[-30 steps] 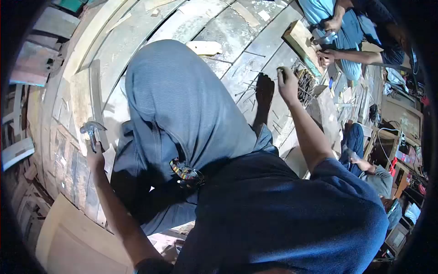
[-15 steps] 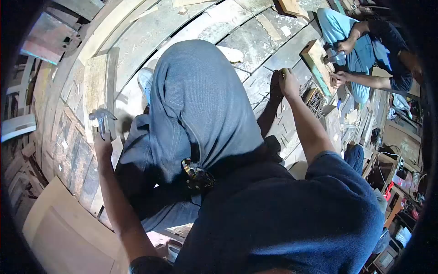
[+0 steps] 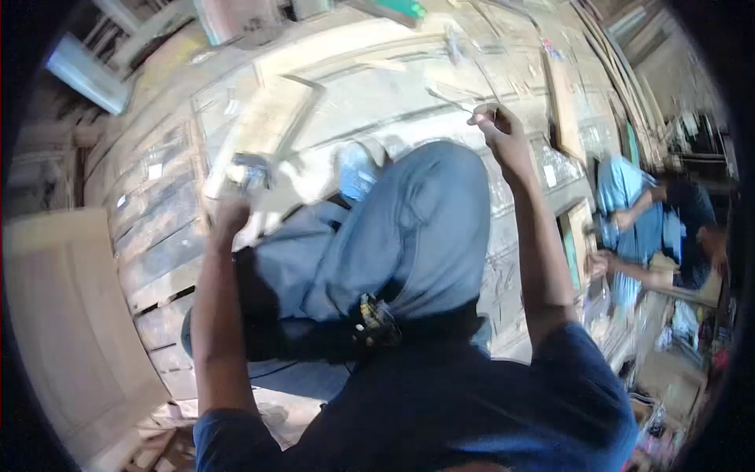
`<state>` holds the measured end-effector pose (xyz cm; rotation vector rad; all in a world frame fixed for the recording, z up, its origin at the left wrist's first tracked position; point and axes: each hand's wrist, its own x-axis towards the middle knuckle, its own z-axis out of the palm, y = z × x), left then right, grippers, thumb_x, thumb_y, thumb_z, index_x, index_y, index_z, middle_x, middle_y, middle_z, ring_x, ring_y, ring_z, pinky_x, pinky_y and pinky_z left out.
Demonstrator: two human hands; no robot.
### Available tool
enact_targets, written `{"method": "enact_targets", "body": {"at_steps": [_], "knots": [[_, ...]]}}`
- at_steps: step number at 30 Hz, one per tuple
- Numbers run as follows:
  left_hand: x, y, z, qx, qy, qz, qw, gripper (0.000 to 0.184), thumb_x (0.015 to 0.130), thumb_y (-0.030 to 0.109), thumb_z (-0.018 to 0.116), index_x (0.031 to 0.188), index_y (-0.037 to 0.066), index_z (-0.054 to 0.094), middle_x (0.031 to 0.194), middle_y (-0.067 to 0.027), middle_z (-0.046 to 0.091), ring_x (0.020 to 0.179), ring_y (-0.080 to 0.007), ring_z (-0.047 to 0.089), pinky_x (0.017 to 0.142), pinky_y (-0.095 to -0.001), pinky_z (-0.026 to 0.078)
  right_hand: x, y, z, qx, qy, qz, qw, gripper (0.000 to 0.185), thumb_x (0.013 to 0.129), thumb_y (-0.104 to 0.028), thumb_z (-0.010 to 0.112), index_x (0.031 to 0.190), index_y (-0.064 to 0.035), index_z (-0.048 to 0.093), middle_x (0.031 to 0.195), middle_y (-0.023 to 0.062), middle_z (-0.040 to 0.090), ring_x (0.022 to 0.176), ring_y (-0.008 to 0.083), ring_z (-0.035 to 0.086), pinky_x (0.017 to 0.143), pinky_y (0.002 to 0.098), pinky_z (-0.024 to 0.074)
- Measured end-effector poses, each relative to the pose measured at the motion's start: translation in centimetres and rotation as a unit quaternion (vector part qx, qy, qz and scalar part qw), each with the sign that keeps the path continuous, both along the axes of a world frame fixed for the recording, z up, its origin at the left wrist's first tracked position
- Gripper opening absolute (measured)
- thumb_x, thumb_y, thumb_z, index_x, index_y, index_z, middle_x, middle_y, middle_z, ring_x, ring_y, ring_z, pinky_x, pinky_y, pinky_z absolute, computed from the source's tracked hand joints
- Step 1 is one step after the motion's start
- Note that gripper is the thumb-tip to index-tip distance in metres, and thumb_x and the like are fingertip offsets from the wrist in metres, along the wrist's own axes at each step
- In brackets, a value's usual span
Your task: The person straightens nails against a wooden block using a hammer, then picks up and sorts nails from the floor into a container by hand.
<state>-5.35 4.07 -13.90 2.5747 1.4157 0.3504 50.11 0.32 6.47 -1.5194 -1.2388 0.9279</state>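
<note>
My left hand [image 3: 232, 214] is closed on a hammer [image 3: 250, 171], whose head hangs over a pale wooden board [image 3: 271, 114] on the floor. The fingers of my right hand [image 3: 500, 130] pinch a long thin nail [image 3: 448, 100], which points out to the left above the floor planks. My bent knee [image 3: 448, 189] lies between the two hands. Motion blurs the hammer and both hands somewhat.
At the right a co-worker [image 3: 657, 228] sits by a green-edged wooden block [image 3: 578, 244]. A large tan panel [image 3: 75, 315] leans at the left. Long timbers [image 3: 621, 86] lie at the upper right, and a foot [image 3: 358, 169] rests beyond my leg.
The view has swung, so the co-worker sits lower. My right hand, open-fingered and empty-looking near the nail pile at first, has come away with a nail. The hammer stays in my left hand.
</note>
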Motion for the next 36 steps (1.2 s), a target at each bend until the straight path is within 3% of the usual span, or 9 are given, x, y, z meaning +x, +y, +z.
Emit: {"method": "enact_targets", "body": {"at_steps": [1, 3, 5, 7, 15, 18, 24, 31, 36], "knots": [[-1.5, 0.6, -2.7, 0.033, 0.007, 0.035, 0.999, 0.021, 0.076, 0.019, 0.061, 0.079, -0.002, 0.060, 0.076, -0.0223, 0.059, 0.074, -0.0376, 0.058, 0.067, -0.0437, 0.046, -2.8, 3.0, 1.3, 0.080, -0.033, 0.053, 0.995, 0.013, 0.085, -0.007, 0.057, 0.096, -0.0010, 0.061, 0.086, 0.0046, 0.065, 0.079, 0.0123, 0.059, 0.072, 0.0248, 0.0442], [3.9, -1.1, 7.7, -0.057, -0.098, 0.229, 0.967, 0.027, 0.080, 0.024, 0.058, 0.085, -0.003, 0.062, 0.084, -0.0249, 0.062, 0.085, -0.0396, 0.060, 0.075, -0.0441, 0.046, -10.2, 6.8, 6.5, 0.175, -0.083, 0.133, 0.972, 0.018, 0.085, -0.006, 0.057, 0.101, 0.0005, 0.060, 0.094, 0.0109, 0.066, 0.086, 0.0155, 0.061, 0.073, 0.0273, 0.0455], [4.4, -0.6, 12.7, -0.185, -0.080, 0.293, 0.935, 0.034, 0.084, 0.030, 0.055, 0.093, -0.003, 0.061, 0.091, -0.0261, 0.062, 0.092, -0.0400, 0.060, 0.081, -0.0432, 0.046, -17.3, 9.6, 10.0, 0.243, -0.170, 0.173, 0.939, 0.019, 0.084, -0.008, 0.057, 0.101, -0.0031, 0.063, 0.095, 0.0162, 0.065, 0.089, 0.0304, 0.062, 0.074, 0.0367, 0.0474], [3.8, -0.5, 14.2, -0.185, -0.090, 0.290, 0.935, 0.040, 0.085, 0.033, 0.054, 0.101, -0.003, 0.059, 0.095, -0.0264, 0.062, 0.094, -0.0403, 0.059, 0.080, -0.0434, 0.046, -22.6, 11.0, 11.1, 0.249, -0.310, 0.191, 0.897, 0.016, 0.084, -0.003, 0.054, 0.096, -0.0010, 0.064, 0.088, 0.0161, 0.065, 0.083, 0.0253, 0.062, 0.074, 0.0322, 0.0465], [0.2, -1.8, 18.8, -0.025, -0.389, 0.395, 0.832, 0.039, 0.084, 0.036, 0.060, 0.088, -0.003, 0.058, 0.069, -0.0133, 0.057, 0.063, -0.0212, 0.058, 0.056, -0.0350, 0.045, -31.7, 13.1, -8.6, 0.124, -0.213, 0.215, 0.945, 0.018, 0.078, -0.012, 0.059, 0.092, -0.0016, 0.063, 0.089, 0.0228, 0.062, 0.089, 0.0368, 0.059, 0.077, 0.0430, 0.0458], [0.7, -1.9, 19.7, -0.101, -0.442, 0.400, 0.797, 0.032, 0.083, 0.036, 0.062, 0.087, 0.004, 0.057, 0.060, 0.0020, 0.044, 0.048, -0.0056, 0.040, 0.043, -0.0243, 0.030, -32.2, 12.3, -11.5, 0.139, -0.271, 0.169, 0.937, 0.014, 0.075, -0.009, 0.061, 0.086, -0.0005, 0.065, 0.084, 0.0224, 0.062, 0.081, 0.0365, 0.060, 0.073, 0.0424, 0.0464], [1.4, -0.1, 15.8, -0.048, -0.260, 0.338, 0.903, 0.037, 0.085, 0.034, 0.059, 0.089, -0.003, 0.058, 0.065, -0.0080, 0.053, 0.061, -0.0160, 0.051, 0.056, -0.0335, 0.041, -31.8, 12.8, -14.0, 0.073, -0.200, 0.189, 0.959, 0.020, 0.068, -0.011, 0.066, 0.084, 0.0012, 0.064, 0.074, 0.0213, 0.062, 0.074, 0.0364, 0.061, 0.068, 0.0409, 0.0473], [2.7, 1.2, 13.8, -0.145, -0.202, 0.285, 0.926, 0.039, 0.088, 0.038, 0.053, 0.091, 0.000, 0.061, 0.072, -0.0157, 0.059, 0.066, -0.0277, 0.057, 0.061, -0.0384, 0.042, -31.5, 13.0, -15.8, 0.114, -0.254, 0.181, 0.943, 0.025, 0.072, -0.014, 0.066, 0.091, 0.0016, 0.065, 0.079, 0.0198, 0.064, 0.076, 0.0332, 0.061, 0.069, 0.0384, 0.0469], [3.5, 1.2, 12.9, -0.152, -0.195, 0.313, 0.917, 0.038, 0.089, 0.038, 0.052, 0.090, 0.000, 0.060, 0.070, -0.0182, 0.058, 0.065, -0.0332, 0.058, 0.061, -0.0419, 0.043, -31.7, 13.2, -16.8, 0.069, -0.073, 0.154, 0.983, 0.012, 0.072, -0.005, 0.065, 0.084, -0.0006, 0.064, 0.077, 0.0135, 0.064, 0.072, 0.0256, 0.061, 0.069, 0.0340, 0.0466]]}}
